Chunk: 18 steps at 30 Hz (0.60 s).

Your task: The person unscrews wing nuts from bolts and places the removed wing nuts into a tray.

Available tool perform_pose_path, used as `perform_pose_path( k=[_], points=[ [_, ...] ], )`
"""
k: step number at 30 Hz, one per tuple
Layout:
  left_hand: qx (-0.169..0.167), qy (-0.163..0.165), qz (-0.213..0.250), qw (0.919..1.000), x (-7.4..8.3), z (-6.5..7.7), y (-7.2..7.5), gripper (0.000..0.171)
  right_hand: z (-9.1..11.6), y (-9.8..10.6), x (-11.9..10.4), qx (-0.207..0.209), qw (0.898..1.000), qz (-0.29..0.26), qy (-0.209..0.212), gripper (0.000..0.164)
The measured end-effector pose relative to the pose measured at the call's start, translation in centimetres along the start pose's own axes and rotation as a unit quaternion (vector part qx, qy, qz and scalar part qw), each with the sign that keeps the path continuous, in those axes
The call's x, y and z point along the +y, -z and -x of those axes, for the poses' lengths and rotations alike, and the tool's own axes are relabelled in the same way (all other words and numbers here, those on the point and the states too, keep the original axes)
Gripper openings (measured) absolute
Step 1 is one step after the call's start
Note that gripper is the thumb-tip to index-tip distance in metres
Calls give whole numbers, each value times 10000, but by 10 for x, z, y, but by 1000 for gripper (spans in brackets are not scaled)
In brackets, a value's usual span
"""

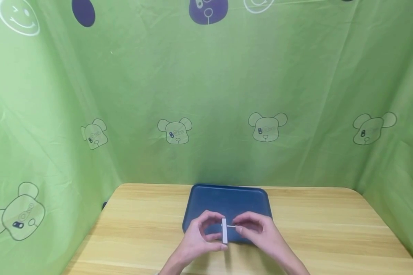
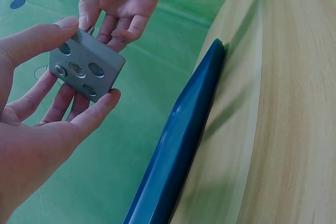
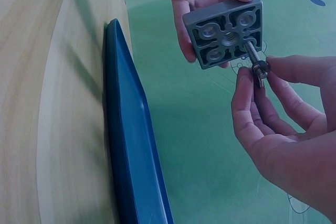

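My left hand (image 1: 197,236) holds a grey square block (image 2: 102,55) by its edges, thumb on one side and fingertips on the opposite side. The block stands on edge above the near part of the blue tray. It has a hole near each corner and a threaded one in the middle; its ribbed back faces the right hand. Through one corner hole passes a threaded bolt (image 3: 252,52), its end (image 2: 60,70) showing on the other face. Near the bolt's outer end sits a nut (image 3: 260,67), which my right hand (image 1: 261,231) pinches between thumb and fingers.
The blue tray (image 1: 227,200) with a raised rim lies on a light wood table (image 1: 330,229) below the hands. Green printed curtains (image 1: 220,88) enclose the table at the back and both sides. A small dark object (image 1: 104,205) shows at the table's left edge.
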<state>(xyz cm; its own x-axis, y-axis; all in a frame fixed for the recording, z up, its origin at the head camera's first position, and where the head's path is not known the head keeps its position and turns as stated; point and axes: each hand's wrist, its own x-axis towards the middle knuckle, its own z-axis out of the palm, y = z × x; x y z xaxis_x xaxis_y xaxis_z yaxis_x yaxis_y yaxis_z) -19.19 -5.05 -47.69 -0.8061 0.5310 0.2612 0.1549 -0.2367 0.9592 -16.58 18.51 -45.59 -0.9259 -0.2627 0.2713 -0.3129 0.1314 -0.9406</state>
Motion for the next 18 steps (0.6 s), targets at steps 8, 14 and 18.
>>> perform_pose_path(
  k=[8,14,18],
  points=[
    [-27,-39,62,10000,0,-1,0,68,0,-1,0,-85,9998,-198,48,23],
    [-19,-34,60,10000,0,-1,0,68,0,-2,1,-170,9990,-330,255,26],
    [2,-45,28,10000,0,0,1,68,0,-1,1,-206,9988,-390,202,27]
  ],
)
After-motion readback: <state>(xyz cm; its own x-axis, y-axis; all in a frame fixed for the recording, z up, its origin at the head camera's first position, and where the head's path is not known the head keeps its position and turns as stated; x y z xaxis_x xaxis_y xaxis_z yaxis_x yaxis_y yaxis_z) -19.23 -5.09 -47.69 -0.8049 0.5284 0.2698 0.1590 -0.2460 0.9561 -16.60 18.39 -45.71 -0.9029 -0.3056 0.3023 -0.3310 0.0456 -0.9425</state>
